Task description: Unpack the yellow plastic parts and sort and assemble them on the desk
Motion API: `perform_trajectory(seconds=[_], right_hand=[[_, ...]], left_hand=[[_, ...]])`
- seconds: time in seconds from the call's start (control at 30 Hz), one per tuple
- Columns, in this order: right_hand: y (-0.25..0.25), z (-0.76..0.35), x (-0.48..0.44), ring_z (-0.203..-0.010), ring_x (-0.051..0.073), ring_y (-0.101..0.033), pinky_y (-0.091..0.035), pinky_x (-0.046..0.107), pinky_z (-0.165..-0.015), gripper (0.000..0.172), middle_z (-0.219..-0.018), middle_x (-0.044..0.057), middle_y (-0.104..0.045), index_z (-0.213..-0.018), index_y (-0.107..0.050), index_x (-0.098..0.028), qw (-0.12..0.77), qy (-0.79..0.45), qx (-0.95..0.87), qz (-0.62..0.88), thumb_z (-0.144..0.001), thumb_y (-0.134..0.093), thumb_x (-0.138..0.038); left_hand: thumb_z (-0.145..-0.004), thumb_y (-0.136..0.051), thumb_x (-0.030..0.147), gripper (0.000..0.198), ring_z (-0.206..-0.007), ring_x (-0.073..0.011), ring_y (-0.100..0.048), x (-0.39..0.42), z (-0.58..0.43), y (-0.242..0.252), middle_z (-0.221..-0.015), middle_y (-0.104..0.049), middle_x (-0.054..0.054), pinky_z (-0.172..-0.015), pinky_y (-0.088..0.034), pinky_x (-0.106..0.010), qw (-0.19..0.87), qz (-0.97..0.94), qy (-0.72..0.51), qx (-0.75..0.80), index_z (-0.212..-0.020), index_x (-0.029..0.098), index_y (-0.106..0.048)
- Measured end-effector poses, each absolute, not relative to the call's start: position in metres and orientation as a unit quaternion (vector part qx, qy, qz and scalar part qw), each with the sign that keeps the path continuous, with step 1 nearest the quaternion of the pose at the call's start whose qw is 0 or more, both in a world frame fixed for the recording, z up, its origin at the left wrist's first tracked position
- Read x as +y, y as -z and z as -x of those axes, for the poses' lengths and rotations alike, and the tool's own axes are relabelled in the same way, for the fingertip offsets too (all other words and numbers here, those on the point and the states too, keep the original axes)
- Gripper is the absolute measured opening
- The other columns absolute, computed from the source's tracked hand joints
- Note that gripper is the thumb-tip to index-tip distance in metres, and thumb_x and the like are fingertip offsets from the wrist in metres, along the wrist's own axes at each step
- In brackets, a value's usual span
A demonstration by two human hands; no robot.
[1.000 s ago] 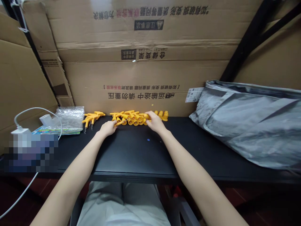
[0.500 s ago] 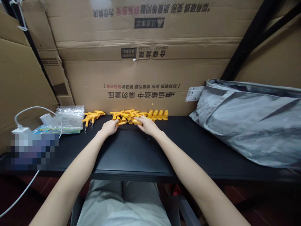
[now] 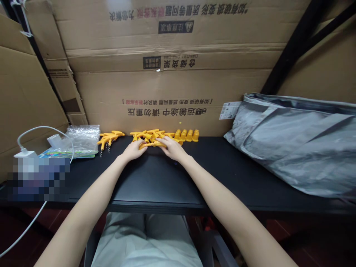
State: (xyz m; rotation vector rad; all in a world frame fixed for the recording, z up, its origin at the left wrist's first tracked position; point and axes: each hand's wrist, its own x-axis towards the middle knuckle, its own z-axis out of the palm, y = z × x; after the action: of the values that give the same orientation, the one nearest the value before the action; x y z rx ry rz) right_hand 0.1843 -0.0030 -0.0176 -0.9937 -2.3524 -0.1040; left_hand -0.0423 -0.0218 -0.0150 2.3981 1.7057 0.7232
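Note:
Near the back of the black table, my left hand [image 3: 134, 150] is closed on the left end of a small yellow piece [image 3: 144, 145]. My right hand [image 3: 172, 147] grips a yellow handle piece [image 3: 160, 144] just to its right. The two pieces meet end to end between my hands; the joint is too small to make out. Right behind them lies a pile of yellow handles and cups [image 3: 151, 133]. Several yellow cups [image 3: 189, 135] stand in a row to the right of my right hand. Yellow corkscrews [image 3: 109, 138] with metal spirals lie at the left.
Clear plastic wrapping [image 3: 83, 139] lies on the left, near a white charger [image 3: 26, 157] with a cable and a pixelated object. A large grey bag [image 3: 294, 144] fills the right side. Cardboard [image 3: 167, 85] stands behind the black table [image 3: 155, 178].
My left hand has moved slightly right, toward my right hand. The yellow pieces, apart before, now touch in one line.

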Motion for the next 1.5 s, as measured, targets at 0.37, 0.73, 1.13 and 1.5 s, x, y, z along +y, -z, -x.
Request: perform_trajectory(seconds=[0.37,0.73,1.13,1.5], right_hand=[[0.018,-0.185,-0.002,-0.095,0.021,-0.062,-0.049,0.035,-0.085,0.041,-0.105,0.011,-0.063,-0.130,-0.059,-0.020,0.261,0.065,-0.892,0.362,-0.092,-0.046,-0.012],[0.015,-0.187,-0.006,-0.094,0.020,-0.062,-0.049,0.035,-0.085,0.042,-0.107,0.010,-0.062,-0.133,-0.057,-0.022,0.244,0.025,-0.904,0.350,-0.092,-0.051,-0.015],[0.030,-0.188,0.017,-0.089,0.018,-0.064,-0.053,0.038,-0.083,0.046,-0.123,0.014,-0.057,-0.122,-0.048,-0.017,0.362,-0.226,-0.845,0.323,-0.078,-0.062,-0.017],[0.012,-0.184,0.002,-0.031,0.008,-0.048,-0.035,0.020,-0.036,0.067,-0.046,0.008,-0.062,-0.058,-0.055,-0.014,0.343,-0.435,-0.715,0.427,-0.086,-0.041,-0.073]], left_hand=[[-0.077,-0.057,0.034,0.030,-0.070,-0.0166,-0.060,-0.021,0.046,0.016,-0.074,-0.065,0.000,-0.071,-0.046,-0.027,0.038,-0.760,-0.271,0.589,-0.103,0.024,-0.066],[-0.079,-0.056,0.034,0.031,-0.070,-0.0167,-0.062,-0.026,0.045,0.014,-0.075,-0.068,-0.001,-0.068,-0.045,-0.026,-0.002,-0.788,-0.250,0.562,-0.107,0.022,-0.063],[-0.082,-0.057,0.031,0.031,-0.089,-0.0221,-0.068,-0.029,0.052,0.004,-0.097,-0.073,-0.005,-0.076,-0.048,-0.028,-0.067,-0.767,-0.200,0.606,-0.112,0.024,-0.060],[-0.083,-0.056,0.031,0.031,-0.085,-0.0202,-0.069,-0.028,0.048,0.010,-0.093,-0.072,-0.005,-0.073,-0.047,-0.025,-0.081,-0.776,-0.227,0.583,-0.112,0.022,-0.061]])
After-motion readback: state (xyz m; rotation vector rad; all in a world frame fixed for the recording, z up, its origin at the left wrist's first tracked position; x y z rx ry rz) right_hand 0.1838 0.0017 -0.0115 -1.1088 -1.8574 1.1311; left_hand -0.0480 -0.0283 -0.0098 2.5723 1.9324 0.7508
